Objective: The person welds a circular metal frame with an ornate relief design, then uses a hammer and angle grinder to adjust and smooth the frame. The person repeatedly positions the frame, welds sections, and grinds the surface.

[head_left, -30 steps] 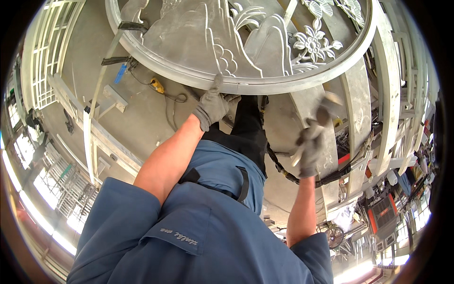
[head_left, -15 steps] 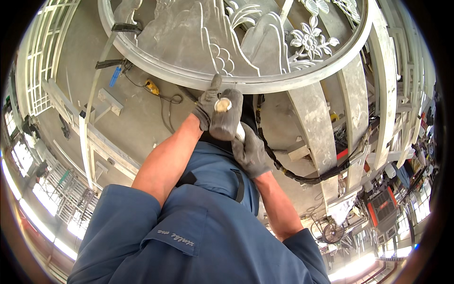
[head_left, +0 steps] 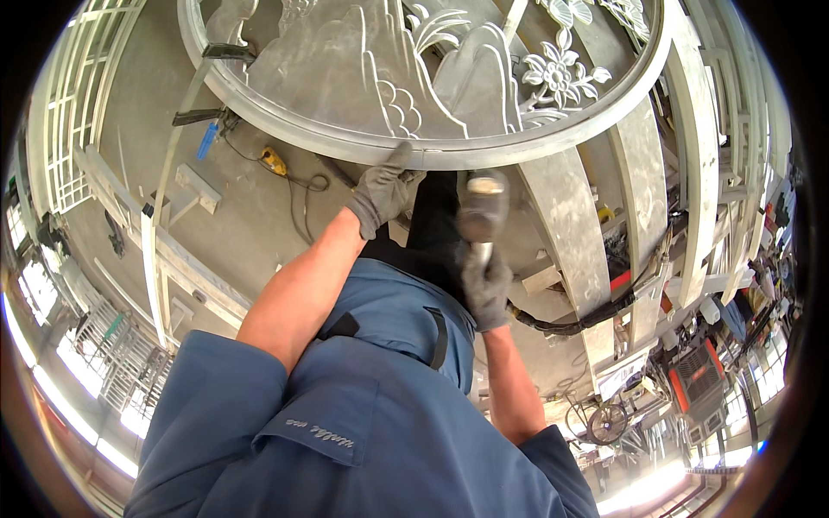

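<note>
My left hand [head_left: 382, 194], in a grey work glove, is at the near edge of a large round metal frame [head_left: 466, 155]. One finger lies on its rim, the others curl just below the edge. Inside the ring are raised metal shapes, including a flower [head_left: 557, 76] and a mountain-like panel [head_left: 324, 73]. My gloved right hand [head_left: 486, 289] is closed around the pale handle of a mallet [head_left: 484, 214]. Its dark cylindrical head, with a light round end, is smeared by motion. The mallet is apart from the rim, to the right of my left hand.
Broad metal beams [head_left: 574, 242] run under the frame at the right. A thick dark cable [head_left: 587, 324] crosses them. A yellow power tool [head_left: 274, 161] with a cord lies on the floor at the left, near a pale metal stand [head_left: 194, 272]. A red-and-grey machine [head_left: 699, 380] stands lower right.
My right hand has swung the mallet to the right, away from my left hand and the rim. My left hand stays at the rim, its fingers slightly shifted.
</note>
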A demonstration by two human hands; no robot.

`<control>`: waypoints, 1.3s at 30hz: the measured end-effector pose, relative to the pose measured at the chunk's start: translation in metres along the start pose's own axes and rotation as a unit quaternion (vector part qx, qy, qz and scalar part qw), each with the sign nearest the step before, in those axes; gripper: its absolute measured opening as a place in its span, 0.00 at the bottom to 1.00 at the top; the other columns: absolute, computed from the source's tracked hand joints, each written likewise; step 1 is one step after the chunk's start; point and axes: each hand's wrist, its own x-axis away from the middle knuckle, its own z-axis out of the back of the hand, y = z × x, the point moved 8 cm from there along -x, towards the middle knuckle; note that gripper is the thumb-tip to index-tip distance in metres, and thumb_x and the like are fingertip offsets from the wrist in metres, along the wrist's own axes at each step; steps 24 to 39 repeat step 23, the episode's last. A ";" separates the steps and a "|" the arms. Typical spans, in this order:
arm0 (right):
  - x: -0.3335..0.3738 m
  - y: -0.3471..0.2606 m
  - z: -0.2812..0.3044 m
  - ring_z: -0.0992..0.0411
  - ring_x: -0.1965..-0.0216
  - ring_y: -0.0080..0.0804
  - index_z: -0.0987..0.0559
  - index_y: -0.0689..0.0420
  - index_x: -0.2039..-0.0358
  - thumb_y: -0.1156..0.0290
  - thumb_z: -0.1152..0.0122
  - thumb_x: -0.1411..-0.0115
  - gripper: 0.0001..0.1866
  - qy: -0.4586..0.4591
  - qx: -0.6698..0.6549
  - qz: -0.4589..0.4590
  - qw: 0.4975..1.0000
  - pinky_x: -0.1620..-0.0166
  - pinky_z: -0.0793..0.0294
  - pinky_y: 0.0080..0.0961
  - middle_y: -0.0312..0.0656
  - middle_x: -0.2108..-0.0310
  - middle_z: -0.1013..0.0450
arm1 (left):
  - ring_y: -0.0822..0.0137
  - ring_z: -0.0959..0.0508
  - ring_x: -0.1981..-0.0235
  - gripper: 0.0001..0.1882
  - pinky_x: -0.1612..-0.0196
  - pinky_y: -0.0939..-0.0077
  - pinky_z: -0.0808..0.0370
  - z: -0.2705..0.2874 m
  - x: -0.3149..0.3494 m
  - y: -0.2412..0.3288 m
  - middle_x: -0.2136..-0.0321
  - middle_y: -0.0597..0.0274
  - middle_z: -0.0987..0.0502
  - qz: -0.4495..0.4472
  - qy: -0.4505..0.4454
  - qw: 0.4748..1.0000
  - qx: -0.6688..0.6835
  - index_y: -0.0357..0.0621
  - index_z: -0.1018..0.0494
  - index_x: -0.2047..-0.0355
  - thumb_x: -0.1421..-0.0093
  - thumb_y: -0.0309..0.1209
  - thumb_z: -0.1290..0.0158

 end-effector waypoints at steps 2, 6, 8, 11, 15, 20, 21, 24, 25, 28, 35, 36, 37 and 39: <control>-0.004 0.036 0.037 0.32 0.76 0.17 0.24 0.62 0.49 0.61 0.44 0.31 0.18 0.080 -0.078 -0.075 0.991 0.75 0.32 0.19 0.33 0.72 0.29 | 0.64 0.24 0.45 0.19 0.39 0.71 0.28 0.008 0.002 -0.001 0.45 0.60 0.25 -0.034 -0.007 0.989 -0.142 0.39 0.28 0.42 0.29 0.37 0.47; -0.036 0.057 0.123 0.35 0.79 0.19 0.28 0.60 0.48 0.66 0.43 0.32 0.16 0.221 -0.177 -0.114 0.952 0.76 0.33 0.19 0.34 0.73 0.31 | 0.68 0.22 0.46 0.17 0.43 0.74 0.25 0.007 0.012 0.006 0.47 0.59 0.21 -0.017 0.036 0.910 -0.412 0.34 0.23 0.47 0.30 0.35 0.46; -0.057 0.078 0.173 0.33 0.76 0.21 0.26 0.59 0.51 0.69 0.42 0.34 0.13 0.266 -0.108 -0.100 0.953 0.73 0.32 0.20 0.36 0.72 0.30 | 0.69 0.22 0.47 0.17 0.44 0.75 0.25 0.016 0.011 0.007 0.49 0.59 0.20 -0.026 0.019 0.896 -0.443 0.33 0.22 0.49 0.30 0.35 0.45; -0.082 0.085 0.213 0.30 0.73 0.22 0.26 0.59 0.49 0.70 0.42 0.34 0.15 0.335 -0.097 -0.071 0.934 0.71 0.30 0.21 0.39 0.67 0.26 | 0.68 0.22 0.46 0.15 0.42 0.71 0.25 -0.014 0.021 0.024 0.49 0.58 0.20 -0.142 -0.092 0.770 -0.615 0.34 0.22 0.50 0.31 0.33 0.46; -0.114 0.118 0.256 0.33 0.54 0.40 0.30 0.63 0.41 0.62 0.41 0.35 0.26 0.360 0.014 -0.033 0.932 0.52 0.35 0.32 0.51 0.51 0.29 | 0.61 0.25 0.42 0.15 0.35 0.61 0.30 -0.008 0.021 0.022 0.45 0.54 0.23 -0.091 -0.094 0.956 -0.261 0.37 0.25 0.46 0.31 0.28 0.47; -0.119 0.122 0.259 0.33 0.40 0.57 0.31 0.65 0.38 0.57 0.40 0.37 0.32 0.455 0.153 -0.055 0.875 0.37 0.36 0.43 0.60 0.42 0.30 | 0.56 0.27 0.40 0.23 0.31 0.56 0.36 0.045 -0.007 -0.006 0.41 0.57 0.27 -0.004 -0.004 1.000 -0.018 0.45 0.30 0.39 0.34 0.22 0.45; -0.117 0.122 0.264 0.31 0.45 0.56 0.30 0.64 0.40 0.60 0.40 0.38 0.29 0.433 0.154 -0.063 0.886 0.41 0.34 0.45 0.59 0.45 0.30 | 0.56 0.27 0.39 0.23 0.30 0.57 0.36 0.036 -0.007 -0.007 0.40 0.56 0.27 0.001 -0.003 0.998 -0.057 0.45 0.31 0.38 0.34 0.24 0.45; -0.107 0.088 0.269 0.28 0.53 0.55 0.26 0.62 0.49 0.64 0.42 0.37 0.19 0.398 0.126 -0.061 0.907 0.47 0.32 0.47 0.57 0.50 0.29 | 0.57 0.28 0.38 0.23 0.30 0.57 0.35 0.027 -0.007 -0.004 0.40 0.56 0.28 0.001 -0.008 0.996 -0.088 0.45 0.32 0.38 0.33 0.25 0.45; -0.107 0.088 0.269 0.28 0.53 0.55 0.26 0.62 0.49 0.64 0.42 0.37 0.19 0.398 0.126 -0.061 0.907 0.47 0.32 0.47 0.57 0.50 0.29 | 0.57 0.28 0.38 0.23 0.30 0.57 0.35 0.027 -0.007 -0.004 0.40 0.56 0.28 0.001 -0.008 0.996 -0.088 0.45 0.32 0.38 0.33 0.25 0.45; -0.107 0.088 0.269 0.28 0.53 0.55 0.26 0.62 0.49 0.64 0.42 0.37 0.19 0.398 0.126 -0.061 0.907 0.47 0.32 0.47 0.57 0.50 0.29 | 0.57 0.28 0.38 0.23 0.30 0.57 0.35 0.027 -0.007 -0.004 0.40 0.56 0.28 0.001 -0.008 0.996 -0.088 0.45 0.32 0.38 0.33 0.25 0.45; -0.107 0.088 0.269 0.28 0.53 0.55 0.26 0.62 0.49 0.64 0.42 0.37 0.19 0.398 0.126 -0.061 0.907 0.47 0.32 0.47 0.57 0.50 0.29 | 0.57 0.28 0.38 0.23 0.30 0.57 0.35 0.027 -0.007 -0.004 0.40 0.56 0.28 0.001 -0.008 0.996 -0.088 0.45 0.32 0.38 0.33 0.25 0.45; -0.107 0.088 0.269 0.28 0.53 0.55 0.26 0.62 0.49 0.64 0.42 0.37 0.19 0.398 0.126 -0.061 0.907 0.47 0.32 0.47 0.57 0.50 0.29 | 0.57 0.28 0.38 0.23 0.30 0.57 0.35 0.027 -0.007 -0.004 0.40 0.56 0.28 0.001 -0.008 0.996 -0.088 0.45 0.32 0.38 0.33 0.25 0.45; -0.107 0.088 0.269 0.28 0.53 0.55 0.26 0.62 0.49 0.64 0.42 0.37 0.19 0.398 0.126 -0.061 0.907 0.47 0.32 0.47 0.57 0.50 0.29 | 0.57 0.28 0.38 0.23 0.30 0.57 0.35 0.027 -0.007 -0.004 0.40 0.56 0.28 0.001 -0.008 0.996 -0.088 0.45 0.32 0.38 0.33 0.25 0.45; -0.107 0.088 0.269 0.28 0.53 0.55 0.26 0.62 0.49 0.64 0.42 0.37 0.19 0.398 0.126 -0.061 0.907 0.47 0.32 0.47 0.57 0.50 0.29 | 0.57 0.28 0.38 0.23 0.30 0.57 0.35 0.027 -0.007 -0.004 0.40 0.56 0.28 0.001 -0.008 0.996 -0.088 0.45 0.32 0.38 0.33 0.25 0.45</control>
